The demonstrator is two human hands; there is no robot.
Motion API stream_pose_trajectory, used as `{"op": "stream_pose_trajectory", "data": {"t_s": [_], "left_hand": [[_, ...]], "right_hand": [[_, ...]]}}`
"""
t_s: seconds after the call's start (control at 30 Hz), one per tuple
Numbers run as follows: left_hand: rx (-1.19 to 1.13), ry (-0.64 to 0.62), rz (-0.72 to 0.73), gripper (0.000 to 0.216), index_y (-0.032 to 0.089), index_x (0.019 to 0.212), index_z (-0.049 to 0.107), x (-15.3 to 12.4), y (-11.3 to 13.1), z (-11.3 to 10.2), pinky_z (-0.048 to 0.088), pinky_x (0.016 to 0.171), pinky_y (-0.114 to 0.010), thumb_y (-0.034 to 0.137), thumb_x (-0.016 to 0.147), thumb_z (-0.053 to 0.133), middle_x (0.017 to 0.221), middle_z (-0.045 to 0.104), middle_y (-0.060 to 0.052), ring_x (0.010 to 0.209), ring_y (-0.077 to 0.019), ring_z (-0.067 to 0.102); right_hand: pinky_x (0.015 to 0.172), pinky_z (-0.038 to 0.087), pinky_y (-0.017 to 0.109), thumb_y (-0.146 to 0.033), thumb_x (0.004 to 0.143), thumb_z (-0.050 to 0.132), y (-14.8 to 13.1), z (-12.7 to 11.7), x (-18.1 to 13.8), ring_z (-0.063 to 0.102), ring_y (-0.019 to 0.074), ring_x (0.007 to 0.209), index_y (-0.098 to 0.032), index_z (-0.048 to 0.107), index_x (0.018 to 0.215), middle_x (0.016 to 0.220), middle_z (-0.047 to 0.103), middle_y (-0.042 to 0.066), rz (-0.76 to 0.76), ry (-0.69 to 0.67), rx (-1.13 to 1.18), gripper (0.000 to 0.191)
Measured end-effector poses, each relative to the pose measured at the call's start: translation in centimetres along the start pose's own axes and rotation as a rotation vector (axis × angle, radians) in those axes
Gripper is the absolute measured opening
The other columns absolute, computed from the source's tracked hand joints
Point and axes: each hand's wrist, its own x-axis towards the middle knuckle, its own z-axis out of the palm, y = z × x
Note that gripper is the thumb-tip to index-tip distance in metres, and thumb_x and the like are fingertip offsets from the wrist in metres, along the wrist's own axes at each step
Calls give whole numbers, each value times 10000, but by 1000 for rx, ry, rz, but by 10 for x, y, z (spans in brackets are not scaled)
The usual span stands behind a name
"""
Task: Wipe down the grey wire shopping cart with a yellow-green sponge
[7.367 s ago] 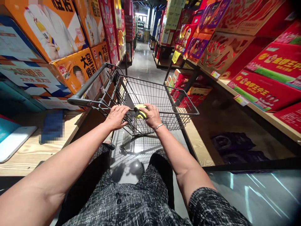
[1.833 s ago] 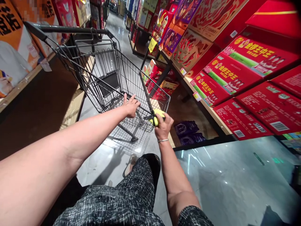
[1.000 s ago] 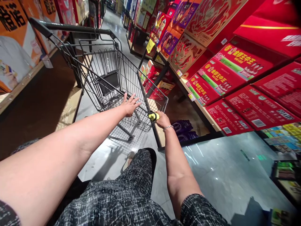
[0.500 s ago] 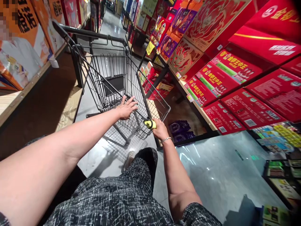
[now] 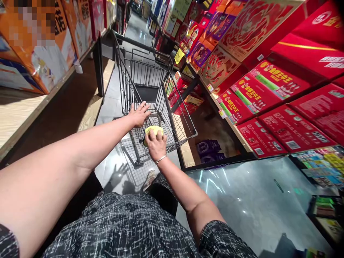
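A black wire shopping cart [image 5: 185,133] stands ahead of me, its basket end toward my body. My right hand [image 5: 156,144] is closed on a bunched yellow cloth [image 5: 154,129] at the cart's near end, close to the top rim. Most of the cloth is hidden under the fingers. My left hand [image 5: 139,114], fingers spread, is over the near left corner of the cart and holds nothing. Whether its palm touches the rim I cannot tell. A dark panel [image 5: 146,94] shows on the far inside of the basket.
Shelves flank the aisle. On the right are stacked red boxes [image 5: 268,82] above a low shelf with purple bags [image 5: 208,147]. Orange boxes [image 5: 51,53] stand on the left shelf [image 5: 24,107]. Grey shiny floor [image 5: 228,200] extends to the right.
My right hand has moved left with the yellow cloth along the cart's near end, closer to my left hand. The cart and shelves sit further right in view. My left hand stays spread.
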Motion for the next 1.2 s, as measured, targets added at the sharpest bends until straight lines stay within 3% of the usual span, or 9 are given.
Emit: {"op": "stream_pose_trajectory", "data": {"t_s": [0.13, 0.27, 0.37, 0.47, 0.63, 0.73, 0.93, 1.1, 1.2], "left_hand": [[-25, -9, -35, 817, 217, 1518, 349, 3, -10, -3, 107, 1170, -672, 42, 750, 566, 1664, -43, -49, 1520, -282, -137], [-67, 1, -35, 822, 206, 1504, 369, 8, -18, -4, 154, 1174, -649, 40, 726, 576, 1659, -80, -49, 1524, -275, -125], [-107, -2, -20, 805, 203, 1487, 397, 9, -24, -8, 164, 1173, -641, 69, 719, 599, 1658, -88, -55, 1524, -302, -101], [-153, 17, -16, 755, 207, 1453, 447, 6, -26, -10, 141, 1178, -635, 73, 725, 593, 1665, -30, -66, 1527, -314, -59], [-117, 19, 239, 598, 274, 1285, 598, -20, -13, -1, -46, 1168, -644, 26, 748, 512, 1601, 325, -17, 1531, -237, 78], [-162, 18, 362, 635, 291, 1256, 600, -39, -4, 9, -18, 1189, -600, -12, 712, 473, 1535, 438, 7, 1522, -191, 129], [-241, 35, 320, 720, 290, 1252, 578, -52, -7, 14, 119, 1210, -514, -36, 627, 432, 1573, 374, 28, 1523, -165, 107], [-246, 58, 315, 656, 271, 1229, 594, -53, -13, 15, 122, 1216, -497, -12, 653, 457, 1593, 340, 24, 1523, -171, 115], [-274, 87, 284, 552, 260, 1256, 593, -64, -11, 18, 98, 1214, -539, 66, 748, 493, 1592, 346, 6, 1525, -213, 115]], "right_hand": [[1066, 343, 508, -261, 1011, 373, -32, 59, -27, 362, 299, 1310, -216, 693, 1120, 1383, 514, 90, -237, -166, 4, 341], [1110, 334, 476, -214, 985, 431, -54, 102, -43, 403, 274, 1295, -179, 723, 998, 1247, 588, 108, -308, -381, 77, 294], [1096, 336, 490, -241, 987, 440, -54, 87, -40, 427, 267, 1241, -221, 724, 1011, 1201, 604, 92, -320, -369, 150, 286], [1044, 345, 512, -272, 994, 430, -35, 36, -35, 381, 282, 1250, -322, 659, 1216, 1328, 558, 71, -282, -171, 184, 323], [1057, 308, 493, -269, 969, 504, 7, -28, -28, 296, 310, 1311, -430, 537, 1380, 1430, 488, 16, -104, 141, 223, 443], [1041, 353, 430, -241, 971, 498, 23, -24, -26, 345, 273, 1248, -390, 628, 1300, 1382, 521, 18, -183, 126, 294, 383], [1046, 388, 410, -123, 935, 503, 87, -2, -47, 409, 223, 1203, -351, 677, 1232, 1335, 557, 36, -236, 91, 369, 413], [1014, 386, 493, -82, 860, 502, 155, 8, -75, 404, 279, 1200, -294, 673, 1214, 1352, 533, 93, 192, 132, 275, 447], [1025, 370, 547, -59, 784, 486, 136, 21, -79, 372, 308, 1223, -269, 629, 1266, 1381, 462, 122, 436, 258, 304, 545]]}}
